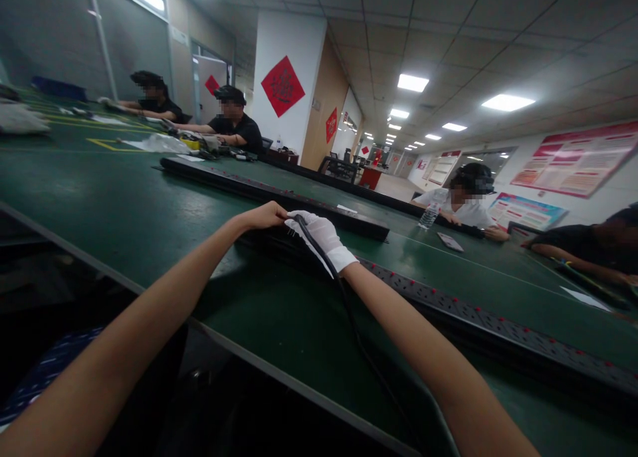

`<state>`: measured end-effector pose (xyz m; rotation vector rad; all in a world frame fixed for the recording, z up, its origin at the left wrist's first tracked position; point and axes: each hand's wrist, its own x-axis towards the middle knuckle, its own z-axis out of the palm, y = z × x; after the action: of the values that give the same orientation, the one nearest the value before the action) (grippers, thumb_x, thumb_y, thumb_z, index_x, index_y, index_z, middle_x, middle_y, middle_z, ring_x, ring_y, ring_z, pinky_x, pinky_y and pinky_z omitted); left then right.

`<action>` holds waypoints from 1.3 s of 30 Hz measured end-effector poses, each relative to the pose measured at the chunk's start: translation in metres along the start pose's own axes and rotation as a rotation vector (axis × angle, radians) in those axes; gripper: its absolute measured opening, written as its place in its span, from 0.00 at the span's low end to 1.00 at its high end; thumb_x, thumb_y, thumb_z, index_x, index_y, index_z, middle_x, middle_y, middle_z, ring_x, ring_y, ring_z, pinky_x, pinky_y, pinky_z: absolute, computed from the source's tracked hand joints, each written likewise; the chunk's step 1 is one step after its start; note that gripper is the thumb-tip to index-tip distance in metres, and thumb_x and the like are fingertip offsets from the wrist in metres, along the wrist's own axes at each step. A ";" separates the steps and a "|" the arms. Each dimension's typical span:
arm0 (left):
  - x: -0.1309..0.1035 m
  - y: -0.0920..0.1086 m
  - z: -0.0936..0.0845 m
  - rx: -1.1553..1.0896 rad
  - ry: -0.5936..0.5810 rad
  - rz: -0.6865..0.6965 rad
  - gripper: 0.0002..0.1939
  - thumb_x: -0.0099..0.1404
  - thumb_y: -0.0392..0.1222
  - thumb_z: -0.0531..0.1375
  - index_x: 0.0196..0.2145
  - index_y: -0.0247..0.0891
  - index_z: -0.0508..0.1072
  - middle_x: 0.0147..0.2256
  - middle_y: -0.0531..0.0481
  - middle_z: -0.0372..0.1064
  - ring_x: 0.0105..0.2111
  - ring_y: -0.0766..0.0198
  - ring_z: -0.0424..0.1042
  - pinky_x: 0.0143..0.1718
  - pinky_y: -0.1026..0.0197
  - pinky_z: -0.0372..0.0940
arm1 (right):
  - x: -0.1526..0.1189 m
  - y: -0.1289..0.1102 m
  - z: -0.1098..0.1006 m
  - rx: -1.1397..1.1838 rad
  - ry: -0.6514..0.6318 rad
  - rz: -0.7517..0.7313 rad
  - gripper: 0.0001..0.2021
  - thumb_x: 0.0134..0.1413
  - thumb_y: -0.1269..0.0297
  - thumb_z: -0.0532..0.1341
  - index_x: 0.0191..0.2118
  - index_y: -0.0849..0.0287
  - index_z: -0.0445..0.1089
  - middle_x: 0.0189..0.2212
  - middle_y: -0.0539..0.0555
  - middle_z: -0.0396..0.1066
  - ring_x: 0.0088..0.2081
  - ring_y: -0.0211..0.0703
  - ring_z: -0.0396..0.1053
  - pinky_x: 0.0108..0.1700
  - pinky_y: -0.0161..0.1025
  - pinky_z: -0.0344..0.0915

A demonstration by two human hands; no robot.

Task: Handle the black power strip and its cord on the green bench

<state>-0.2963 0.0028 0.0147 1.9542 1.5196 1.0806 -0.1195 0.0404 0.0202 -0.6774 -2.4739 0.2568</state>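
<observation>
My right hand (319,234), in a white glove, has its fingers closed around a black cable (349,307). The cable runs over the glove and wrist, then trails down across the green table toward the front edge. Bare and pinched, my left hand (266,216) touches the right fingertips; what lies between its fingers is hidden. Both hands are over the near end of a long black slotted strip (448,304) dotted with red points, which stretches to the right under my right forearm.
A second long black strip (279,198) lies behind my hands. Farther off on the green table (74,178) are a clear bottle (428,216), a phone (450,242) and a plastic bag (162,143). Several people sit around the table's far sides. The table's edge (279,377) runs close to me.
</observation>
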 end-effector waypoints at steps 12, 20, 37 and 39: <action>0.006 -0.006 -0.001 -0.045 -0.031 0.034 0.07 0.44 0.41 0.59 0.16 0.36 0.74 0.15 0.55 0.65 0.21 0.64 0.63 0.25 0.66 0.61 | -0.010 -0.013 0.001 -0.352 0.094 -0.152 0.20 0.54 0.52 0.51 0.52 0.47 0.59 0.46 0.49 0.67 0.41 0.45 0.68 0.37 0.37 0.63; 0.008 -0.007 -0.001 -0.052 -0.062 0.022 0.07 0.45 0.39 0.57 0.18 0.36 0.74 0.18 0.54 0.67 0.22 0.65 0.64 0.31 0.63 0.61 | -0.016 -0.018 -0.004 -0.408 0.111 -0.197 0.20 0.55 0.52 0.49 0.53 0.48 0.59 0.44 0.51 0.68 0.39 0.45 0.68 0.35 0.37 0.61; 0.012 -0.015 0.000 -0.015 -0.167 -0.005 0.12 0.44 0.37 0.53 0.22 0.35 0.76 0.21 0.53 0.69 0.25 0.63 0.65 0.33 0.63 0.61 | -0.020 -0.018 -0.006 -0.523 0.053 -0.097 0.21 0.55 0.49 0.47 0.52 0.47 0.59 0.37 0.52 0.71 0.35 0.43 0.69 0.33 0.35 0.60; 0.010 -0.010 -0.001 -0.018 -0.181 -0.004 0.12 0.45 0.37 0.53 0.22 0.34 0.75 0.22 0.52 0.69 0.26 0.63 0.65 0.34 0.63 0.61 | -0.025 -0.024 -0.005 -0.570 0.030 -0.158 0.21 0.57 0.52 0.46 0.55 0.50 0.54 0.39 0.55 0.70 0.35 0.43 0.69 0.34 0.36 0.60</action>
<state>-0.3019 0.0151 0.0110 1.9772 1.4115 0.8857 -0.1086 0.0073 0.0199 -0.6907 -2.5608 -0.5339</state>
